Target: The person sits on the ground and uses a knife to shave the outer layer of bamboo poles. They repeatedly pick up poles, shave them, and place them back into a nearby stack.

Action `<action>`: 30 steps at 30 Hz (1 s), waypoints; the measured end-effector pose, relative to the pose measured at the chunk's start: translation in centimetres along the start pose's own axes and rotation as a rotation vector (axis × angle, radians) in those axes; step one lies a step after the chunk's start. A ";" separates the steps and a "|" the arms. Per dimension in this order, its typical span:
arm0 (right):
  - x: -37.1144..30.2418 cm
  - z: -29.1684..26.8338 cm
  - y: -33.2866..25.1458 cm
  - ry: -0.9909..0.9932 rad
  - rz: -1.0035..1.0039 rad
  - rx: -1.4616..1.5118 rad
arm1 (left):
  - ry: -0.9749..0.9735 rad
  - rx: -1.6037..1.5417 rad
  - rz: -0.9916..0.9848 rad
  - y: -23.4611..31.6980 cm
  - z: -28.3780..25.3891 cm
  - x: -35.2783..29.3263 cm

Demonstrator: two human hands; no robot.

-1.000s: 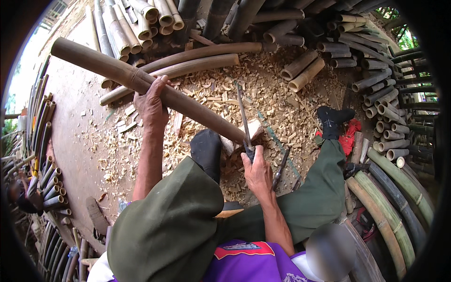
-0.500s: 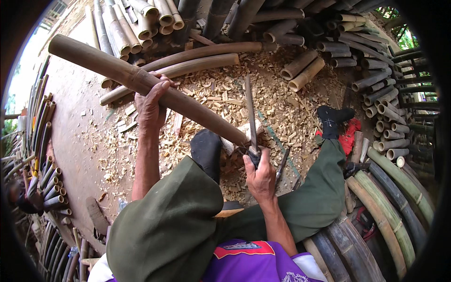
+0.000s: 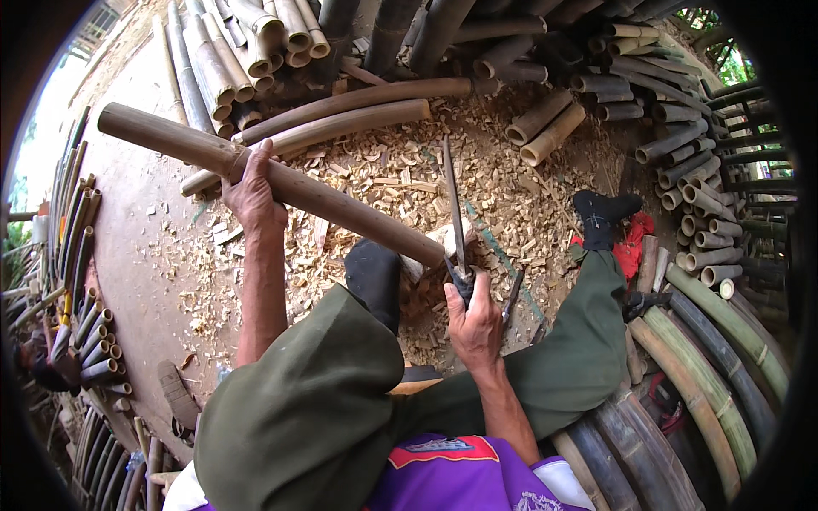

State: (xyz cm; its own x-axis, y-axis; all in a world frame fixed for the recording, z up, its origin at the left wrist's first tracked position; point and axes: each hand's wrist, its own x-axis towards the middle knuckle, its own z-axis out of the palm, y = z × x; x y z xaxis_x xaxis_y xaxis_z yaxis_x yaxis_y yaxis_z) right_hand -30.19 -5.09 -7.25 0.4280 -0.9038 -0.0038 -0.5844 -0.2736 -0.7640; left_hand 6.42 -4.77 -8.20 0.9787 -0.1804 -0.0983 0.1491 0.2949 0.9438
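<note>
My left hand [image 3: 255,192] is closed round a thick brown bamboo pole [image 3: 341,208], near its ringed node. The pole slants from the upper left down to the middle, its near end beside a pale wooden block [image 3: 426,255] on the ground. In my right hand [image 3: 475,319] is the dark wrapped handle of a machete [image 3: 453,196], its long narrow blade pointing away from me. The blade stands just to the right of the pole's near end; whether the two touch I cannot tell. My fingers partly hide the handle.
Wood chips [image 3: 375,170] litter the ground around my dark shoes. Two long bamboo poles [image 3: 341,123] lie beyond the chips, with two short bamboo pieces [image 3: 552,134] at right. Stacked bamboo [image 3: 699,204] lines the right side. A dark tool [image 3: 513,294] lies right of my right hand.
My left hand has moved left and a little nearer along with the bamboo pole, whose far end has dropped toward me. The right hand and machete have barely moved.
</note>
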 end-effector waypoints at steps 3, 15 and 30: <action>-1.7 3.1 3.8 0.007 0.073 0.024 | -0.013 -0.012 0.009 -0.2 0.1 0.0; -1.3 3.0 4.1 -0.210 0.296 -0.119 | -0.134 -0.069 -0.005 0.6 1.0 -0.8; 0.3 2.5 6.2 -0.279 0.321 -0.190 | -0.200 -0.093 -0.006 2.0 2.1 -2.1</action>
State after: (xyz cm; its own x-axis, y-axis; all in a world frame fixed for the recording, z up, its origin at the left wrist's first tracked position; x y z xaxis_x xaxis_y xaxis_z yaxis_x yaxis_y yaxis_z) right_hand -31.97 -6.22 -13.65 0.3586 -0.8365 -0.4144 -0.8225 -0.0732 -0.5640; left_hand 4.36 -5.81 -5.44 0.9315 -0.3624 -0.0300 0.1759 0.3768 0.9095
